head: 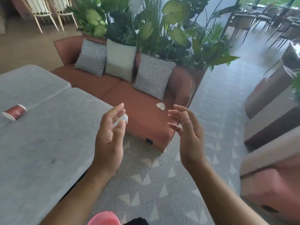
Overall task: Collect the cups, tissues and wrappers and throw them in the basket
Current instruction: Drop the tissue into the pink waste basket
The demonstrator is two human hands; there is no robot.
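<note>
Above patterned rug (pixel 154 184), between table (pixel 48 143) edge and sofa (pixel 138 101) front: left hand (pixel 110 137) pinching white wad (pixel 122 119); right hand (pixel 188 132) empty, fingers loosely spread. On table, far left beside seam: red paper cup (pixel 14 112) on side. On sofa seat near front edge: crumpled tissue (pixel 160 106). Tiled floor (pixel 219 95) open right of sofa.

Soft daylight from upper right; motion-blurred, edges warped

cup (pixel 14 112): red, toppled, table (pixel 40 151) | tissue (pixel 160 106): sofa (pixel 129 98) | wad (pixel 123 119): left hand (pixel 110 135)
</note>
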